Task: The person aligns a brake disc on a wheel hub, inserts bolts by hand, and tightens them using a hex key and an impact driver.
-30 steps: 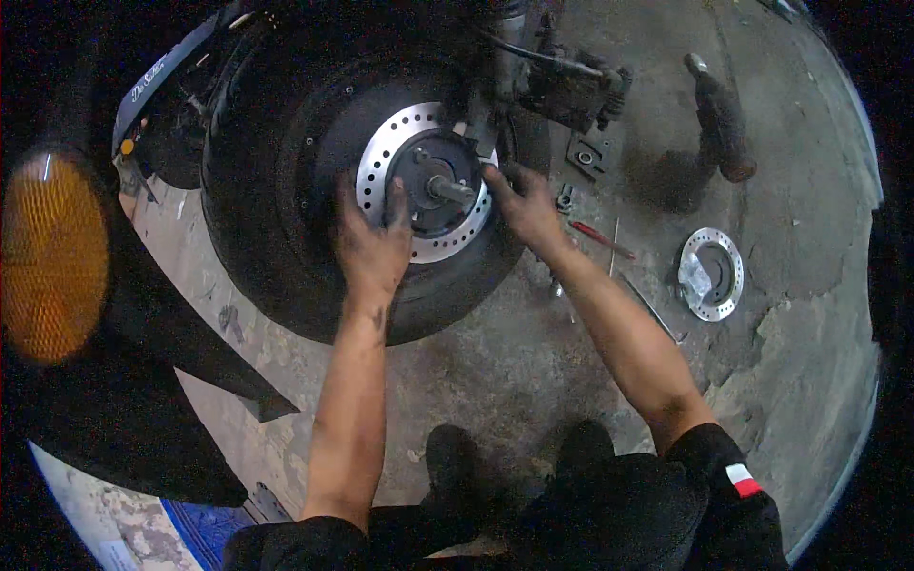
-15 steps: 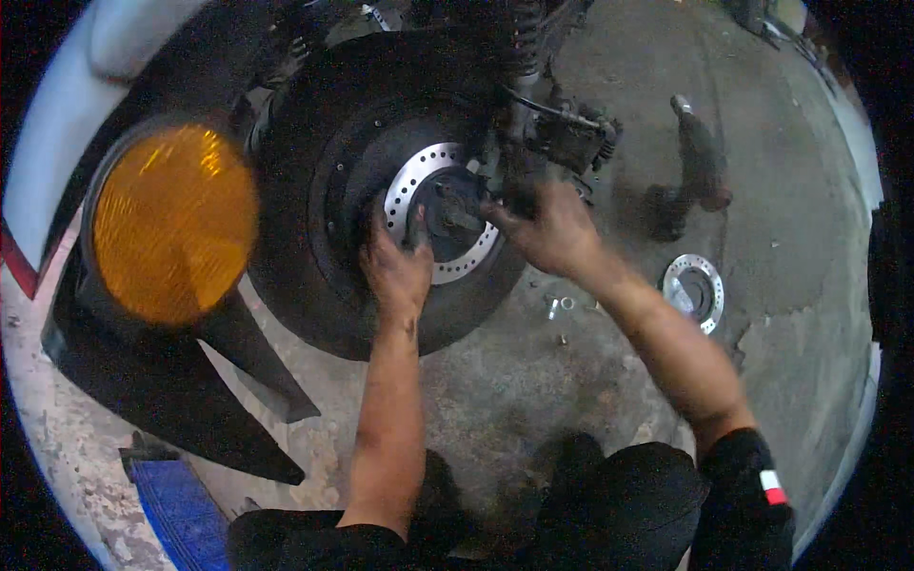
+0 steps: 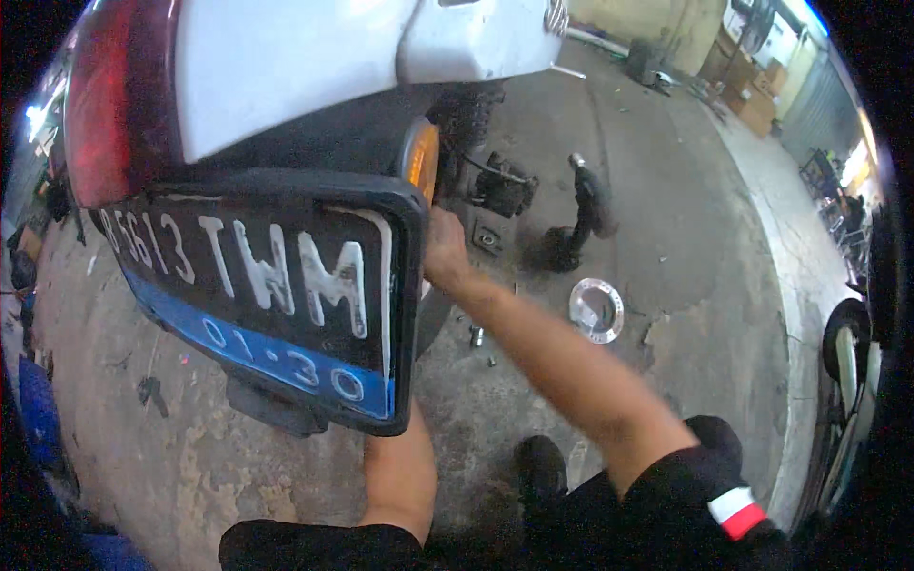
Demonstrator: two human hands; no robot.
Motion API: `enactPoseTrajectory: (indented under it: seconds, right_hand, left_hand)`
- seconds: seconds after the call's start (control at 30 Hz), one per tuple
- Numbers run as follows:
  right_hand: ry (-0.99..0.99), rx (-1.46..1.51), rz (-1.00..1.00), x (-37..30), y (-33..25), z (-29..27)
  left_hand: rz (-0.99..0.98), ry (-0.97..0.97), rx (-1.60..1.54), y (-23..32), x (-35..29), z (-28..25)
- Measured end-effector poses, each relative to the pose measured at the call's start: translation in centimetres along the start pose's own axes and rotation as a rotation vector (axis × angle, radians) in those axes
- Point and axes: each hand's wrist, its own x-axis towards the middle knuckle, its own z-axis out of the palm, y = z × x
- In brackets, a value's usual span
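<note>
A motorbike's number plate (image 3: 276,285) in a black frame fills the left middle and covers most of what my hands are at. My left hand is hidden behind the plate; only its forearm (image 3: 400,476) shows below. At the plate's right edge, beneath an amber reflector (image 3: 422,164), the back of my right hand (image 3: 445,249) shows, its fingers out of sight. Just below that hand, a dark strip of tyre (image 3: 434,319) peeks out. The wheel's brake disc is concealed.
Right of my hand are a brake caliper (image 3: 506,190) and a dark shock-absorber-like part (image 3: 592,200). A drilled brake disc (image 3: 578,309) lies on the concrete floor near small loose hardware (image 3: 477,335). White bodywork (image 3: 295,67) overhangs above; boxes (image 3: 757,100) stand far right.
My view has swung upward and around, so the plate now blocks the wheel, its drilled disc and my left hand. Both hands were at that disc's hub before; the right fingers are now hidden.
</note>
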Motion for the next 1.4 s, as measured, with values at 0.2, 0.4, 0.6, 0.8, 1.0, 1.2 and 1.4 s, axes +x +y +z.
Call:
enactPoseTrajectory:
  seconds: [0.2,0.4,0.6,0.8,1.0,1.2,1.4]
  right_hand:
    - [0.172,0.011,0.242,-0.1,1.9,0.5]
    - [-0.085,-0.086,0.378,0.8,-1.2,-1.7]
    - [-0.096,-0.179,0.393,0.6,0.6,-1.3]
    - [-0.081,-0.044,0.315,-0.1,0.6,-0.8]
    - [0.057,-0.079,0.124,-0.4,2.5,0.4]
    - [0.046,0.016,0.211,-0.4,0.7,-0.6]
    - [-0.018,-0.055,0.069,-0.2,0.1,-1.4]
  left_hand:
    - [0.097,-0.057,0.133,0.6,-0.5,0.7]
    - [-0.066,-0.098,-0.078,4.6,-0.6,-1.4]
    - [0.034,-0.025,-0.022,5.3,-1.6,-0.5]
    - [0.058,0.069,-0.166,4.3,-1.7,0.3]
    - [0.104,0.162,-0.088,4.4,-1.9,1.3]
    - [0.038,0.069,-0.061,4.9,-1.6,0.4]
    - [0.041,0.077,-0.035,4.5,-1.4,0.5]
